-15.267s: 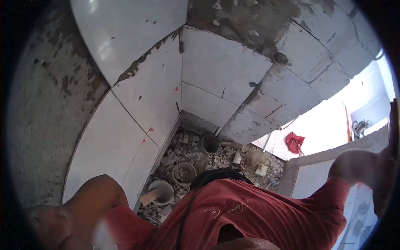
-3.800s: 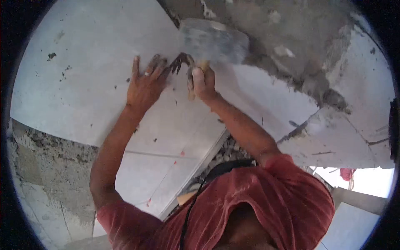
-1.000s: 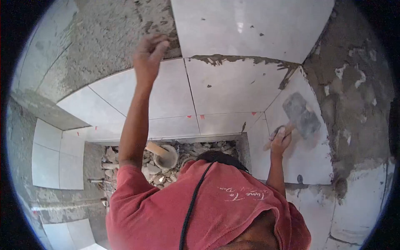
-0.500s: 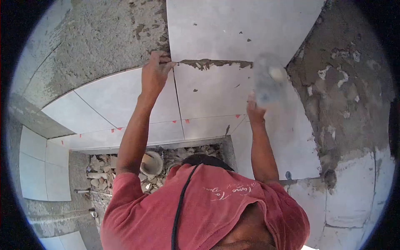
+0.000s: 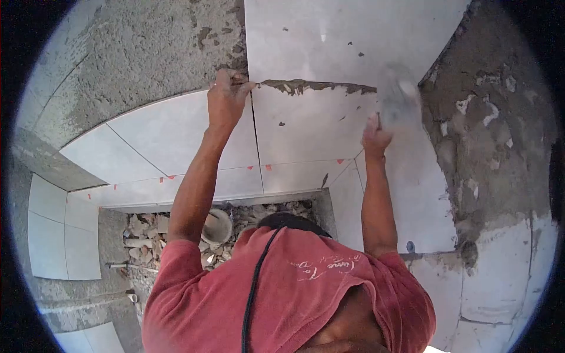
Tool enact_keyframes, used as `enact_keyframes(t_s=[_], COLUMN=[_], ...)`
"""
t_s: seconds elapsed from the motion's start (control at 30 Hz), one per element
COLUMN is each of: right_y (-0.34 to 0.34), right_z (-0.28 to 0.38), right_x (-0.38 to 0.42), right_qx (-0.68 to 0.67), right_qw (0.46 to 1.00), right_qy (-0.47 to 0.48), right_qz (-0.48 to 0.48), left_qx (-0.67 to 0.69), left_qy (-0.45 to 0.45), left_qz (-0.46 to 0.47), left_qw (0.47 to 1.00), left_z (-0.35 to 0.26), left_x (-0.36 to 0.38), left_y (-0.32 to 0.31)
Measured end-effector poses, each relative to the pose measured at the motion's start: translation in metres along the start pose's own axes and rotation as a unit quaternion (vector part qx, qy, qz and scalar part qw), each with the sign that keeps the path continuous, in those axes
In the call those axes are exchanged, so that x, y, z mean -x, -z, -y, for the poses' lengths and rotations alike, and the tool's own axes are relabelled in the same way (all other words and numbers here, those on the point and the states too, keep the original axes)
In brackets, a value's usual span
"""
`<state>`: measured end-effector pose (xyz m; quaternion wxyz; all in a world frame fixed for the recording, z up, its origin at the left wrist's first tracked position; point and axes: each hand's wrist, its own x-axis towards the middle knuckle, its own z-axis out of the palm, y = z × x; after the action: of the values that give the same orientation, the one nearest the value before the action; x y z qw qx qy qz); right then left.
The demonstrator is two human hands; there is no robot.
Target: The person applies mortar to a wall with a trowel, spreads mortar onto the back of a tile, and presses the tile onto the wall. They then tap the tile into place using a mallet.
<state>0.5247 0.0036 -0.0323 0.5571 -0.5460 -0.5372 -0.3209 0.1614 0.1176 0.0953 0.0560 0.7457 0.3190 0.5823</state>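
Observation:
My left hand [image 5: 229,97] is pinched at the corner where the large white upper tile [image 5: 312,41] meets the tile below; whatever lies between its fingertips I cannot make out. My right hand [image 5: 376,138] grips a grey tool [image 5: 400,97] with a pale spot, smeared by motion, over the right side of the tiles. Wet mortar [image 5: 294,86] lines the joint between the upper tile and the white lower tile [image 5: 306,120], spilling onto the lower one. Small dark mortar specks dot both tiles.
Red wedges [image 5: 268,167] stick out along the lower tile joint. Below lie rubble [image 5: 141,229] and a round bucket [image 5: 218,228]. Rough cement [image 5: 159,53] covers the left wall, and patchy mortar [image 5: 488,135] the right. A red shirt [image 5: 282,288] fills the bottom.
The view has shifted slightly, so both hands and the tiles appear a little further right. The right hand still swings the blurred tool; the left stays pinched at the tile corner.

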Motion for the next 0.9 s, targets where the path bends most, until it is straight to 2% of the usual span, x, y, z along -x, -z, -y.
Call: enact_keyframes(t_s=[0.03,0.07,0.13,0.17,0.23,0.27,0.33,0.37,0.4,0.43,0.47,0.53,0.6,0.63,0.67,0.73,0.77,0.83,0.87,0.9], right_y=[0.004,0.022,0.016,-0.001,0.003,0.012,0.026,0.026,0.022,0.018,0.012,0.013,0.022,0.01,-0.005,-0.012,-0.015,-0.015,-0.012,-0.004], right_z=[0.001,0.04,0.037,-0.001,-0.002,0.029,0.061,0.066,0.06,0.052,0.021,0.012,0.036,0.019,-0.008,-0.058,-0.085,-0.132,-0.094,-0.04], right_x=[-0.001,-0.023,-0.039,-0.021,-0.008,-0.034,-0.029,-0.031,-0.026,-0.02,-0.009,-0.007,-0.021,-0.024,-0.009,0.036,0.05,0.082,0.063,0.03], right_qx=[0.124,0.034,-0.065,-0.093,-0.113,-0.053,0.009,-0.137,-0.21,-0.28,-0.08,0.125,-0.012,-0.014,-0.183,-0.332,-0.469,-0.704,-0.594,-0.289], right_qw=[0.988,0.995,0.971,0.987,0.988,0.995,0.993,0.977,0.957,0.929,0.99,0.992,0.99,0.991,0.967,0.9,0.826,0.615,0.738,0.936], right_qy=[0.087,-0.068,-0.204,-0.133,-0.077,-0.085,-0.099,-0.164,-0.201,-0.236,-0.111,0.027,-0.101,-0.09,-0.178,-0.272,-0.307,-0.353,-0.319,-0.201], right_qz=[0.012,0.066,0.111,0.013,-0.073,-0.01,0.064,0.002,-0.02,-0.047,-0.025,-0.007,0.101,0.095,0.01,-0.076,-0.06,-0.029,-0.018,0.03], left_qx=[0.001,0.0,-0.003,0.012,0.026,0.025,0.024,0.05,0.072,0.022,0.022,0.064,0.045,0.022,0.022,0.013,0.018,0.018,0.021,0.026], left_qy=[0.0,0.007,0.008,0.017,0.039,0.04,0.051,0.029,0.009,0.007,0.014,0.046,0.021,-0.006,-0.008,0.023,0.021,0.021,0.017,0.015], left_qz=[0.003,0.013,0.003,0.005,0.024,0.047,0.079,0.094,0.113,0.118,0.124,0.131,0.115,0.086,0.082,0.078,0.083,0.075,0.075,0.062], left_qw=[1.0,1.0,1.0,1.0,0.999,0.998,0.995,0.994,0.991,0.993,0.992,0.988,0.992,0.996,0.996,0.997,0.996,0.997,0.997,0.998], left_z=[-0.001,-0.003,-0.003,-0.003,-0.007,-0.011,-0.01,-0.001,0.003,0.006,0.003,-0.002,0.0,0.003,0.003,-0.002,-0.005,-0.009,-0.008,-0.006], left_x=[-0.001,0.0,-0.01,-0.011,-0.002,-0.01,-0.002,-0.008,-0.014,-0.014,-0.01,-0.013,-0.006,-0.012,-0.016,-0.011,-0.011,-0.009,-0.007,-0.009], left_y=[0.001,0.001,0.0,-0.001,0.004,0.01,0.017,0.019,0.023,0.023,0.024,0.023,0.018,0.015,0.015,0.01,0.009,0.011,0.01,0.007])
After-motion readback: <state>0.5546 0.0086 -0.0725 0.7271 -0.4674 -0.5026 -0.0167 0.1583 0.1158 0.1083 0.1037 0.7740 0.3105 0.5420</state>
